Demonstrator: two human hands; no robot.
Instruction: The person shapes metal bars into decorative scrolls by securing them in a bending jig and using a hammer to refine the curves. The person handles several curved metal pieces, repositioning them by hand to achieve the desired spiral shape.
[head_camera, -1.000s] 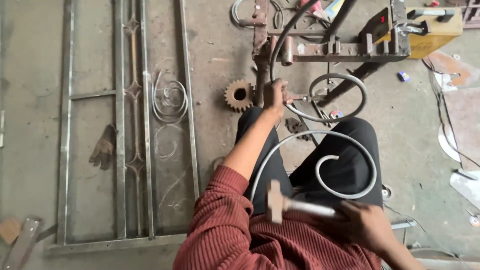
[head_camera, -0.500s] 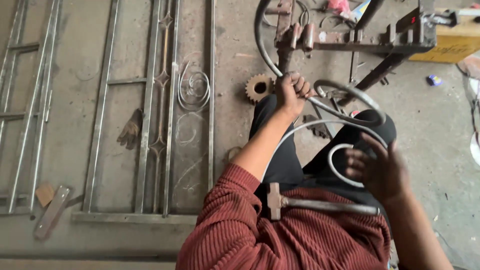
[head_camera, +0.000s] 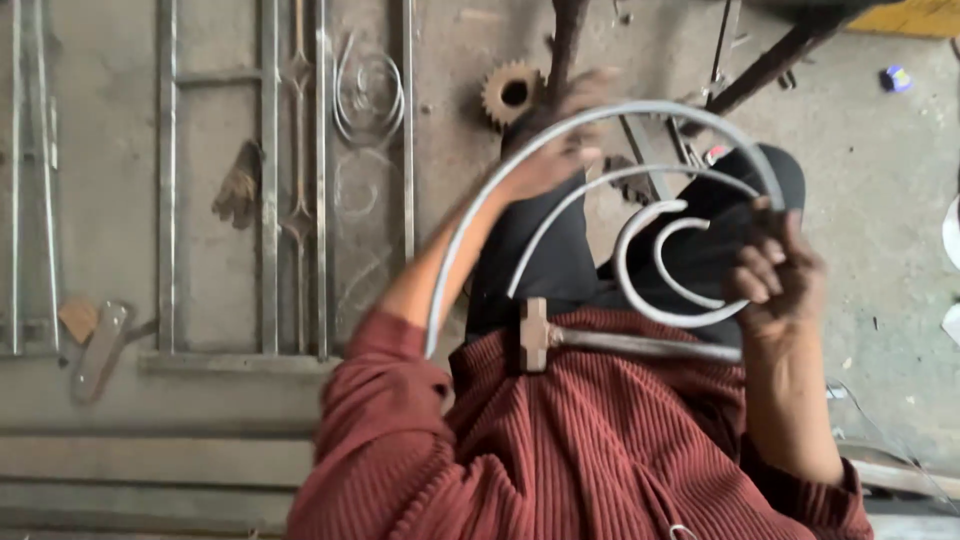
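A grey steel bar bent into a spiral scroll (head_camera: 468, 232) is held over my lap, between both hands. My left hand (head_camera: 556, 148), blurred, is closed around its outer curve near the top. At the inner coils on the right side, my right hand (head_camera: 775, 272) grips the scroll. A hammer (head_camera: 538, 334) with a metal handle lies across my lap on the red ribbed sweater, below the scroll, with neither hand on it.
A long steel gate frame (head_camera: 268, 210) with welded scroll pieces (head_camera: 368, 92) lies on the concrete floor at left. A toothed gear (head_camera: 510, 92), a worn glove (head_camera: 238, 188) and a flat metal tool (head_camera: 100, 350) lie near it. A dark metal stand (head_camera: 770, 62) rises at upper right.
My right hand has let go of the hammer, which now rests on my lap, and taken the scroll. The scroll has come up off the stand toward me.
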